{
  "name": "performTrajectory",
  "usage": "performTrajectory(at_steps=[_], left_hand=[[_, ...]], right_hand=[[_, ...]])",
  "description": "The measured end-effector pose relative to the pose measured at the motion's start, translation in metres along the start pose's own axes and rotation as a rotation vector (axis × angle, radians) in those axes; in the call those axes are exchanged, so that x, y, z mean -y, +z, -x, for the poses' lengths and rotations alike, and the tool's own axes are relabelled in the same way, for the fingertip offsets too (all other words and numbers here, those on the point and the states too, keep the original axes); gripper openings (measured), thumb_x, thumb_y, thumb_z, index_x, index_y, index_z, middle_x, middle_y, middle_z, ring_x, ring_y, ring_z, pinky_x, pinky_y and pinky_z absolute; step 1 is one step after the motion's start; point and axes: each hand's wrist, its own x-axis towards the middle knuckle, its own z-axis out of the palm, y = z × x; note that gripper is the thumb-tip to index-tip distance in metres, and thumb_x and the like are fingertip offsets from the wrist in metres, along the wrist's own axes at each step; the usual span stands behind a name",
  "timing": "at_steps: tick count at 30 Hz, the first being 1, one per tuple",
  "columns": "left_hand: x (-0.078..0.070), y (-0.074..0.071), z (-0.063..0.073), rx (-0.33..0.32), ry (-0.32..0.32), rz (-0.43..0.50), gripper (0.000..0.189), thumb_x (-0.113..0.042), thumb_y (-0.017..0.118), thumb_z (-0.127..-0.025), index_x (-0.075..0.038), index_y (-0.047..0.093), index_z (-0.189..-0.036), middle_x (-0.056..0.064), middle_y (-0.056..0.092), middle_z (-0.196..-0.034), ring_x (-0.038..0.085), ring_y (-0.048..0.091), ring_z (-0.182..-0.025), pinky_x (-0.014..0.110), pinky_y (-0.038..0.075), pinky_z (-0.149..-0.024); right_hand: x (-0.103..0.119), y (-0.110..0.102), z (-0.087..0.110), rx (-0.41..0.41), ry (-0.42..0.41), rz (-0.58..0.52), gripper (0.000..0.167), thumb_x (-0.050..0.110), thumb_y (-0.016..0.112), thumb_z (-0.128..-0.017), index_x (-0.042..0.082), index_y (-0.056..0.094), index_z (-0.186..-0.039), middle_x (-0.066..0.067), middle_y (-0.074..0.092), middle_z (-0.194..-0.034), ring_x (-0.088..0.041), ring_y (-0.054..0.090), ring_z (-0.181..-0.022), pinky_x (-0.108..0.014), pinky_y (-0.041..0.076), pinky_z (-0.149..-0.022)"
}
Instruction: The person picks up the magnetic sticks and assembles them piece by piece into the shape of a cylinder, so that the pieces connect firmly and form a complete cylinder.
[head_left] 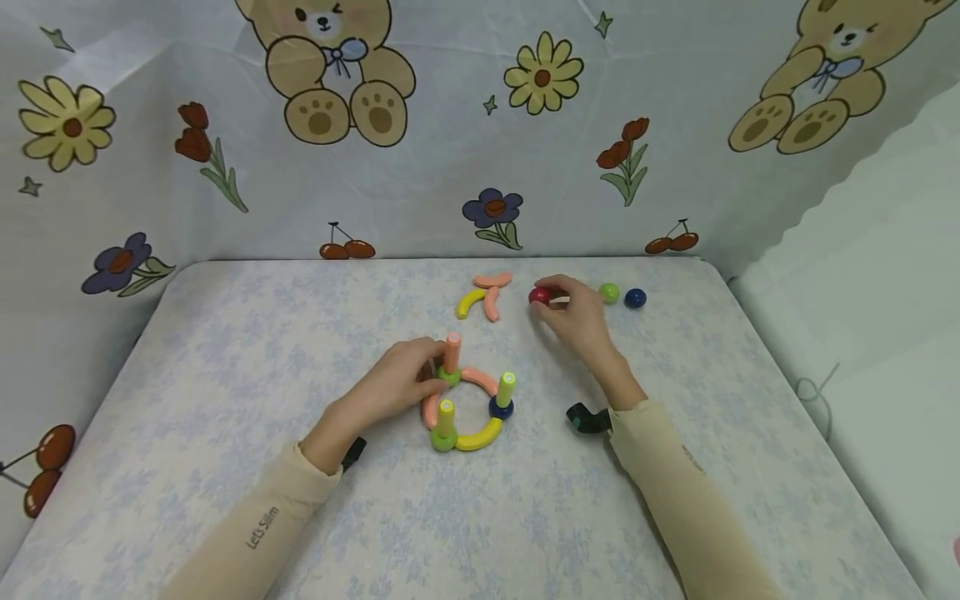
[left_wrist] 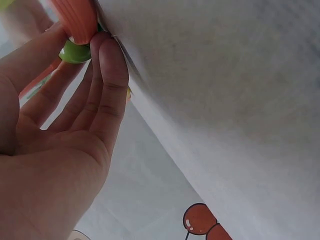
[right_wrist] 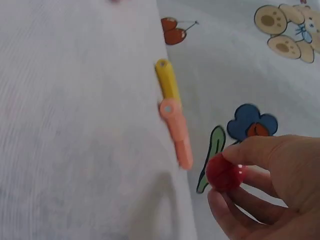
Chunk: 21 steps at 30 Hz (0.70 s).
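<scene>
A ring (head_left: 478,440) of curved pink and yellow pieces joined by green and blue balls lies on the table, with a pink stick (head_left: 452,352) and two yellow-green sticks standing up from its balls. At the ring's far left, my left hand (head_left: 397,375) holds the green ball (left_wrist: 75,52) under the pink stick, its fingers around it; part of that ball is hidden. Farther back and to the right, my right hand (head_left: 581,321) pinches a red ball (right_wrist: 225,172) between thumb and fingers, close to the table's far side.
Loose curved pieces, pink (head_left: 492,282) and yellow (head_left: 470,302), lie left of the right hand. A green ball (head_left: 610,292) and a blue ball (head_left: 635,298) rest to its right. A patterned cloth (head_left: 420,200) hangs behind the table's back edge.
</scene>
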Motion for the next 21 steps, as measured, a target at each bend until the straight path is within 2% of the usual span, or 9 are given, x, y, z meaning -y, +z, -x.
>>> performTrajectory(at_steps=[5, 8, 12, 16, 21], left_hand=[[0.000, 0.000, -0.001, 0.009, -0.019, -0.015, 0.017, -0.014, 0.080, -0.095, -0.019, 0.069, -0.107, -0.003, 0.066, -0.094, 0.013, 0.060, -0.083, 0.033, 0.052, -0.075], [0.000, -0.001, -0.001, 0.014, -0.018, -0.010, 0.018, -0.014, 0.080, -0.095, -0.018, 0.069, -0.108, -0.002, 0.066, -0.094, 0.013, 0.060, -0.082, 0.033, 0.052, -0.074], [-0.001, -0.002, 0.000, 0.011, 0.004, -0.006, 0.019, -0.013, 0.080, -0.094, -0.016, 0.070, -0.110, -0.001, 0.067, -0.094, 0.014, 0.060, -0.082, 0.033, 0.051, -0.074], [-0.001, -0.002, 0.000, 0.000, 0.046, -0.021, 0.021, -0.011, 0.081, -0.094, -0.014, 0.070, -0.111, 0.000, 0.067, -0.096, 0.013, 0.061, -0.082, 0.032, 0.052, -0.074], [-0.002, -0.002, 0.000, 0.001, 0.064, -0.025, 0.017, -0.010, 0.081, -0.093, -0.014, 0.068, -0.104, 0.000, 0.066, -0.094, 0.012, 0.060, -0.079, 0.031, 0.052, -0.072]], right_hand=[[0.038, -0.004, 0.007, 0.123, -0.089, -0.224, 0.033, 0.017, 0.079, -0.096, 0.010, 0.072, -0.128, -0.005, 0.074, -0.123, -0.021, 0.070, -0.110, -0.034, 0.061, -0.093], [0.058, -0.007, 0.013, 0.196, -0.179, -0.388, 0.033, 0.012, 0.079, -0.096, 0.009, 0.072, -0.128, -0.003, 0.073, -0.130, -0.020, 0.071, -0.112, -0.030, 0.061, -0.092], [0.079, -0.006, 0.023, 0.252, -0.266, -0.530, 0.035, 0.004, 0.077, -0.095, 0.007, 0.071, -0.130, -0.005, 0.068, -0.141, -0.021, 0.068, -0.122, -0.031, 0.060, -0.095], [0.092, 0.000, 0.032, 0.267, -0.300, -0.567, 0.036, 0.000, 0.076, -0.095, 0.005, 0.071, -0.130, -0.009, 0.069, -0.137, -0.019, 0.063, -0.132, -0.033, 0.059, -0.097], [0.100, 0.009, 0.039, 0.339, -0.336, -0.586, 0.036, 0.000, 0.076, -0.095, 0.003, 0.070, -0.131, -0.011, 0.071, -0.130, -0.022, 0.070, -0.119, -0.037, 0.059, -0.098]])
